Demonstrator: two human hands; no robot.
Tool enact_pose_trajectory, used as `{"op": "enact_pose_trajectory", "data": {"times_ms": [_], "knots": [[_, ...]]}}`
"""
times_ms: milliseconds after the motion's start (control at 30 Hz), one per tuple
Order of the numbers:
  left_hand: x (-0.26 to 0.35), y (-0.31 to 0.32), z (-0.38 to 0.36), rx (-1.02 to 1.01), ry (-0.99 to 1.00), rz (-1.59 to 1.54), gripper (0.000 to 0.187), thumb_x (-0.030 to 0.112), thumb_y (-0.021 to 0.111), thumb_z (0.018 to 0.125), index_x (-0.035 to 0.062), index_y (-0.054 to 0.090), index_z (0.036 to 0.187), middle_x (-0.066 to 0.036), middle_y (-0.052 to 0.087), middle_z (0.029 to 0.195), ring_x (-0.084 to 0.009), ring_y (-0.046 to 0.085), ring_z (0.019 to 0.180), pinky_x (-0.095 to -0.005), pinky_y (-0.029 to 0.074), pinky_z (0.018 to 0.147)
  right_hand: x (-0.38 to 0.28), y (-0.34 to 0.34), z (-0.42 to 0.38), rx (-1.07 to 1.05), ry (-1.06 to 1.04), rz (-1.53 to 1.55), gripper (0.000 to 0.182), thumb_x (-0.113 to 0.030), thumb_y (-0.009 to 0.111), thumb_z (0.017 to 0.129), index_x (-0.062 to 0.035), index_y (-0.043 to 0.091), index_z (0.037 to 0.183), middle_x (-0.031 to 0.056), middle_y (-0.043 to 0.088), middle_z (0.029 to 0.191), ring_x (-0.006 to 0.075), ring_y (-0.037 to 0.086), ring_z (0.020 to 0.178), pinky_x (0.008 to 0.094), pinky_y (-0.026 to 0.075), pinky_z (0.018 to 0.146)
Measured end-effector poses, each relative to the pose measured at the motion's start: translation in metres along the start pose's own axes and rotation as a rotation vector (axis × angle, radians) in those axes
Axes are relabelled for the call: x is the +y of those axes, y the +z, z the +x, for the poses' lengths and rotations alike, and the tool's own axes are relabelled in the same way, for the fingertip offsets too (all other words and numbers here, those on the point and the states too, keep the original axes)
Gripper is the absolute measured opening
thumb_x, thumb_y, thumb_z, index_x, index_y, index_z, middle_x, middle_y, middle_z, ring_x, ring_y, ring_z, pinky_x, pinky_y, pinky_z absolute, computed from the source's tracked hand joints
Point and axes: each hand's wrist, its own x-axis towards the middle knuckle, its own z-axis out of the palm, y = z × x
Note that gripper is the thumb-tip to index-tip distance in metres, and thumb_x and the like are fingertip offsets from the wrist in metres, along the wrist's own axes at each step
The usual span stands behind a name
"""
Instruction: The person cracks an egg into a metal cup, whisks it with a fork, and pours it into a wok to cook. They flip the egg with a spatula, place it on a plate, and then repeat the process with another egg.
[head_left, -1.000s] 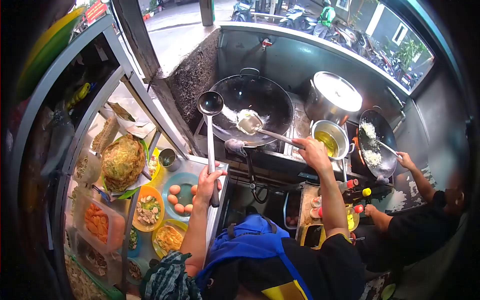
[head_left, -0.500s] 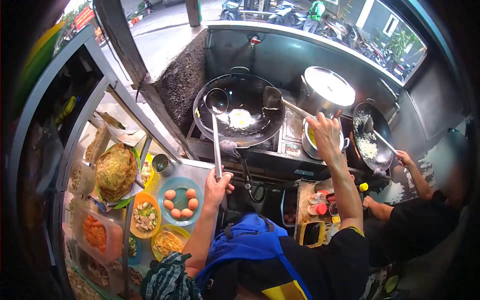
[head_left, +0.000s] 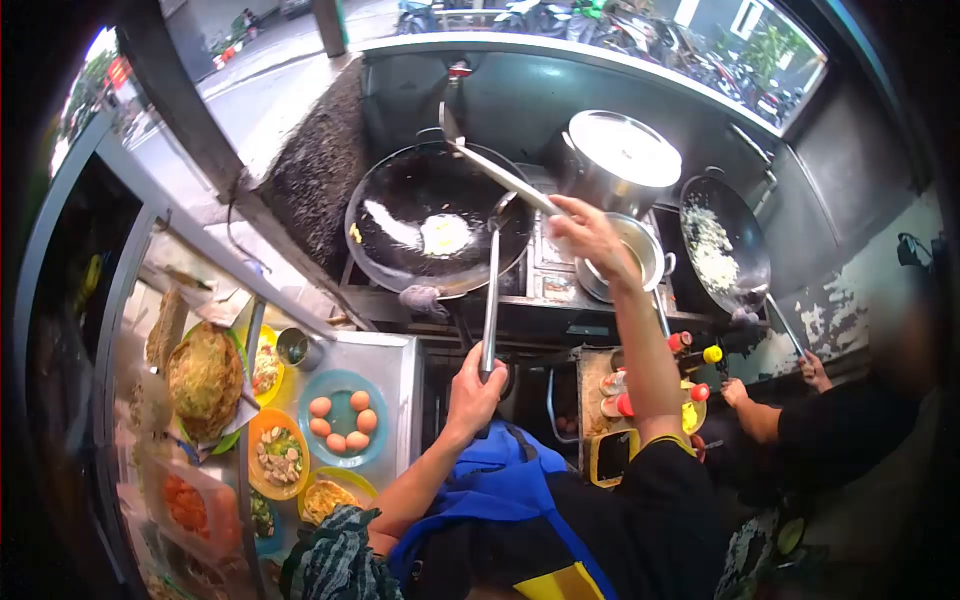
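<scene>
My left hand (head_left: 475, 400) grips the handle of a metal ladle (head_left: 491, 290), whose bowl is turned edge-on over the right side of the large wok (head_left: 385, 270). In my right hand (head_left: 597, 245) is the long handle of a spatula (head_left: 505, 178). Its blade is raised near the wok's far rim, seen nearly from the side. A frying egg (head_left: 447, 235), white with some yellow, lies in the dark wok, with a bright streak to its left. The wok sits on the stove, a rag on its near rim.
A lidded pot (head_left: 625, 150) and smaller pot (head_left: 652, 238) stand right of the wok. A co-worker's hands (head_left: 737, 393) are near a second wok (head_left: 752, 235) holding white food. Left are a blue plate (head_left: 381, 408) of eggs, food plates and a glass case. Bottles (head_left: 616, 405) stand at right.
My left hand and the ladle have moved right across the wok. The spatula has risen from the wok and swung left towards the far rim. The camera view has shifted.
</scene>
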Motion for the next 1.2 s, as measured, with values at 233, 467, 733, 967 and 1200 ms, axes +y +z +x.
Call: {"op": "enact_pose_trajectory", "data": {"times_ms": [233,467,733,967,1200], "knots": [[0.008,0.09,0.066,-0.076,0.182,0.265,0.045,0.02,0.065,0.086,0.003,0.053,0.126,-0.013,0.069,0.095,-0.0299,0.068,0.088,-0.0408,0.052,0.079,0.011,0.037,-0.041,-0.118,0.214,0.607,0.047,-0.021,0.057,0.099,-0.0031,0.044,0.14,0.0022,0.058,0.084,0.0021,0.037,0.049,0.0166,0.027,0.042],[-0.057,0.16,0.122,-0.255,0.16,0.518,0.033,0.028,0.057,0.091,0.0011,0.054,0.11,-0.02,0.067,0.102,-0.0368,0.065,0.096,-0.0455,0.05,0.081,0.043,0.047,-0.07,-0.08,0.324,0.745,0.041,-0.018,0.052,0.102,-0.0043,0.045,0.14,0.003,0.056,0.085,0.0027,0.036,0.046,0.0173,0.033,0.045],[-0.112,0.15,0.114,-0.228,0.373,-0.214,0.033,0.029,0.057,0.093,0.0013,0.061,0.111,-0.01,0.069,0.09,-0.021,0.066,0.083,-0.0329,0.051,0.076,0.053,0.042,-0.083,-0.085,0.355,0.83,0.041,-0.02,0.05,0.103,-0.0046,0.044,0.14,0.0057,0.055,0.086,0.0019,0.033,0.044,0.0167,0.03,0.044],[-0.26,0.038,0.056,0.669,-0.356,0.462,0.042,0.038,0.063,0.09,0.0064,0.058,0.118,-0.018,0.066,0.106,-0.0367,0.063,0.101,-0.047,0.048,0.093,0.036,0.041,-0.091,-0.064,0.346,0.801,0.042,-0.022,0.049,0.103,-0.0058,0.043,0.141,0.004,0.055,0.085,0.0016,0.032,0.042,0.0183,0.034,0.046],[-0.233,-0.002,0.072,0.211,-0.21,0.568,0.047,0.033,0.066,0.09,0.0017,0.057,0.124,-0.027,0.067,0.104,-0.0455,0.063,0.104,-0.0533,0.051,0.089,0.033,0.046,-0.102,-0.036,0.378,0.764,0.042,-0.02,0.049,0.103,-0.0041,0.043,0.141,0.0068,0.057,0.084,0.0033,0.033,0.043,0.0192,0.036,0.046]]}}
